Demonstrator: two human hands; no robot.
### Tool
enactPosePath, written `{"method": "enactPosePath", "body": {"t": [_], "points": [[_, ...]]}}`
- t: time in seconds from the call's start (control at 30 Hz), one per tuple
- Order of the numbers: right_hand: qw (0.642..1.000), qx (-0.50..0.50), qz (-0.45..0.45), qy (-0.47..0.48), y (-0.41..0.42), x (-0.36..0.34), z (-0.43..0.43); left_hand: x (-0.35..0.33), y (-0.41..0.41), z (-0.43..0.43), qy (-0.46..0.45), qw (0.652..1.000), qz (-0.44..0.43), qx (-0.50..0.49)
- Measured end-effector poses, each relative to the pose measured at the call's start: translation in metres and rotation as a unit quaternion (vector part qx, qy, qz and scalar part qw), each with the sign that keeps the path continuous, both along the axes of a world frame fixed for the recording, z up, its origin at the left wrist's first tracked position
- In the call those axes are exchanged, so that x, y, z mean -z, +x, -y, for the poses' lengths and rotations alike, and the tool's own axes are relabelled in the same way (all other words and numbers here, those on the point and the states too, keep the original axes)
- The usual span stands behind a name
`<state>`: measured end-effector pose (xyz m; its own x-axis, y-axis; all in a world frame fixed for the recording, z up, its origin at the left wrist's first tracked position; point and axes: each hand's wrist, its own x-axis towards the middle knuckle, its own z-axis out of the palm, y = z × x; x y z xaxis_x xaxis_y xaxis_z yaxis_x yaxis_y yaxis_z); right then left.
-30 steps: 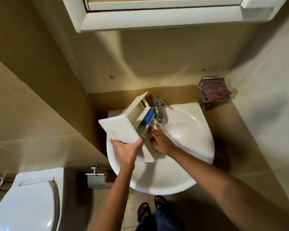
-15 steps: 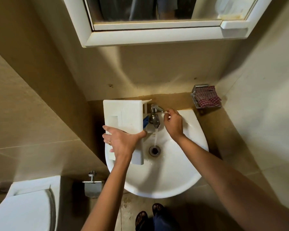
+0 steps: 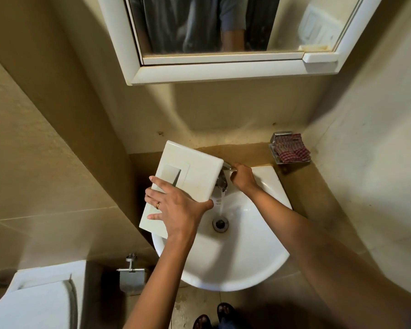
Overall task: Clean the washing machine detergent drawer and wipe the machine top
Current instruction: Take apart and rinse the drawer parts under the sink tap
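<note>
The white detergent drawer (image 3: 195, 172) hangs over the left side of the white sink (image 3: 247, 264), its flat front panel facing up. My left hand (image 3: 176, 210) grips the drawer's near end, fingers spread over the panel and thumb round its right edge. My right hand (image 3: 243, 176) holds the lever of the chrome tap (image 3: 222, 180) at the back of the sink. Water runs from the spout toward the drain (image 3: 220, 223). The drawer's inner compartments are hidden under the panel.
A red checked cloth (image 3: 292, 149) lies in a metal soap holder on the right wall corner. A mirror cabinet (image 3: 223, 70) juts out above the sink. A toilet (image 3: 33, 302) and a paper holder (image 3: 131, 274) stand at lower left. Walls close in on both sides.
My left hand has turned the drawer so its flat panel faces up. My right hand went from the basin to the tap lever, and water now runs.
</note>
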<state>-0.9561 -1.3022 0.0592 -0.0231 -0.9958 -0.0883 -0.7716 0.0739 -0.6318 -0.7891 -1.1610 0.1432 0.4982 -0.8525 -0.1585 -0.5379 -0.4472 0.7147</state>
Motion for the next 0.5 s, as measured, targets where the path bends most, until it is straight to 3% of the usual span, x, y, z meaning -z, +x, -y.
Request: {"method": "enactPosePath", "body": {"t": [0.5], "points": [[0.994,-0.089,-0.040,0.047,0.003,-0.003,-0.011,-0.004,0.012,-0.004,0.007,0.998,-0.060,-0.027]]}}
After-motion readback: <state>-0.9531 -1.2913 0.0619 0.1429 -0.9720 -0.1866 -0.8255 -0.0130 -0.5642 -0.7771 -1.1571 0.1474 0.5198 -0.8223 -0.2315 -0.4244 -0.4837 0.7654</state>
